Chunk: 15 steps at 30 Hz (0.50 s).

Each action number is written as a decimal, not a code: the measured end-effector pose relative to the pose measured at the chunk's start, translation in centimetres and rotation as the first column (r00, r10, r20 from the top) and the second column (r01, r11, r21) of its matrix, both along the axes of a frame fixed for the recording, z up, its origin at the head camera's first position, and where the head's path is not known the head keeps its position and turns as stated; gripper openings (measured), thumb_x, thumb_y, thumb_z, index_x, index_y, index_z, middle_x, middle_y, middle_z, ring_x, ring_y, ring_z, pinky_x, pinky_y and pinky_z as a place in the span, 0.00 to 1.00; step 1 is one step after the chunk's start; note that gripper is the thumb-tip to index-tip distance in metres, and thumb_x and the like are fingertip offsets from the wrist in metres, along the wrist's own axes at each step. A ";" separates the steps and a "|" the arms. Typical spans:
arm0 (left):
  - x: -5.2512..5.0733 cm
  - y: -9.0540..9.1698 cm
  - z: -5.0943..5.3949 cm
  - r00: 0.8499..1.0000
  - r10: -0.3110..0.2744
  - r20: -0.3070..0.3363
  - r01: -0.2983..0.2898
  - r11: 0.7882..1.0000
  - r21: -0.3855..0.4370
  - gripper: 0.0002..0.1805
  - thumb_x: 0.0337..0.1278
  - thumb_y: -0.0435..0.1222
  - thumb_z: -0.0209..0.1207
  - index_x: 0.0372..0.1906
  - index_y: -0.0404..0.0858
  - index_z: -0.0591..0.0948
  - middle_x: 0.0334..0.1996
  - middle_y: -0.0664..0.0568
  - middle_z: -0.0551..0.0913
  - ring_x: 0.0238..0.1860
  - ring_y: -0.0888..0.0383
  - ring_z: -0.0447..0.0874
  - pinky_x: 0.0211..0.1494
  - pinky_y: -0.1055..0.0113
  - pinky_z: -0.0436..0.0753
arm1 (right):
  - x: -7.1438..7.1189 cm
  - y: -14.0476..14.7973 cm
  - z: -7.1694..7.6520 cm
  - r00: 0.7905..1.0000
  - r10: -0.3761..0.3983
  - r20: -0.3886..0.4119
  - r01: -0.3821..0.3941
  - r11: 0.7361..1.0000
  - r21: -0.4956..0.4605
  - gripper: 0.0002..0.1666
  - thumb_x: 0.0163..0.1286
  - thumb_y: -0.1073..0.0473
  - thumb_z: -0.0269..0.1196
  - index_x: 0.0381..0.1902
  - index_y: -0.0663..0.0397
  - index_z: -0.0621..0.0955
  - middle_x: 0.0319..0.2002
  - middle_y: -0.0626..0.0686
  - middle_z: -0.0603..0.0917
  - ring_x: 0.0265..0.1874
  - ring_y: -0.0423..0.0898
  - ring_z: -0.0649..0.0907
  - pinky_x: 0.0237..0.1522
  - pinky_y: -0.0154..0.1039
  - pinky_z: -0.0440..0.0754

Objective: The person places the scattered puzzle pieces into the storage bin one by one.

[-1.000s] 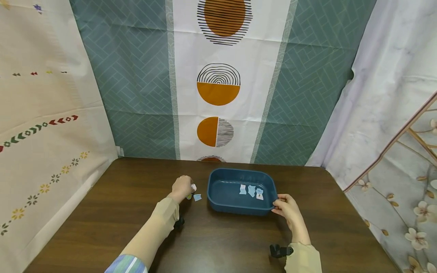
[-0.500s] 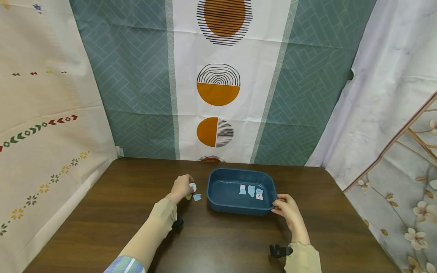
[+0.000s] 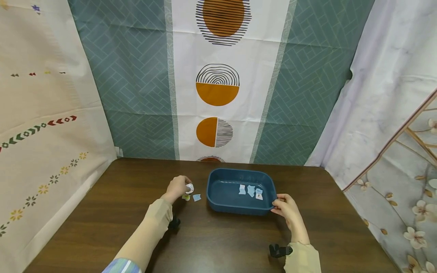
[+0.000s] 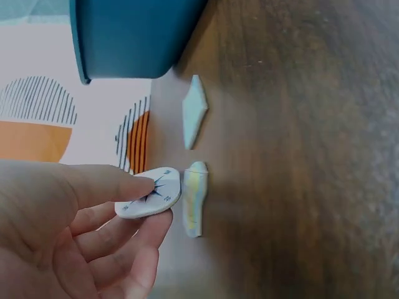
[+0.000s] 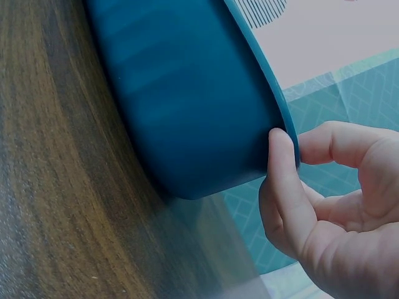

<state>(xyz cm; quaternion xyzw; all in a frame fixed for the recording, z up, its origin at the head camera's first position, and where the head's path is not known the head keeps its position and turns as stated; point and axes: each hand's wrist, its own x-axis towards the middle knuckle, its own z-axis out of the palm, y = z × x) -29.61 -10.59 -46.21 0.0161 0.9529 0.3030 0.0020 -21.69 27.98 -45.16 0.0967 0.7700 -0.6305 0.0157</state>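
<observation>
The tabletop (image 3: 222, 242) carries a blue tray (image 3: 223, 189) near its far edge, near right corner pinched by the right hand (image 3: 286, 209). Left of it, the left hand (image 3: 175, 187) pinches a compass piece (image 4: 164, 192), likely mid-pickup; moving on calls for clearing the rim.

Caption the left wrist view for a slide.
Left hand pinches a compass-printed piece near a pale piece, a yellow-streaked piece and a blue basin.

Left hand (image 4: 81, 230) is partly hiding compass disc (image 4: 169, 190), wrist views are cutting tray (image 4: 134, 40), prints (image 3: 259, 196) inside are looking too small
</observation>
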 end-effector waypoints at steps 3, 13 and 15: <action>0.0 -0.1 0.3 1.000 0.003 0.001 -0.003 1.000 0.010 0.10 0.53 0.29 0.62 0.41 0.31 0.85 0.39 0.41 0.87 0.36 0.48 0.84 0.40 0.55 0.83 | 0.0 -0.1 0.0 1.000 0.001 -0.001 -0.001 1.000 0.000 0.28 0.65 0.70 0.54 0.60 0.80 0.63 0.37 0.58 0.75 0.30 0.42 0.76 0.32 0.27 0.83; 0.3 1.3 2.5 0.994 0.014 -0.105 -0.004 0.996 0.091 0.09 0.54 0.28 0.65 0.41 0.30 0.85 0.37 0.40 0.87 0.38 0.45 0.86 0.42 0.54 0.84 | 0.1 -0.1 0.1 1.000 -0.008 -0.003 0.008 1.000 -0.002 0.28 0.65 0.71 0.54 0.60 0.80 0.63 0.37 0.58 0.74 0.30 0.43 0.76 0.31 0.27 0.83; 0.3 1.7 3.0 0.991 0.021 -0.130 -0.007 0.995 0.103 0.09 0.54 0.27 0.65 0.41 0.30 0.85 0.37 0.40 0.87 0.38 0.45 0.86 0.42 0.54 0.84 | 0.1 -0.1 0.1 1.000 -0.008 -0.005 0.008 1.000 -0.006 0.28 0.64 0.70 0.54 0.60 0.80 0.63 0.36 0.58 0.74 0.30 0.43 0.76 0.31 0.27 0.83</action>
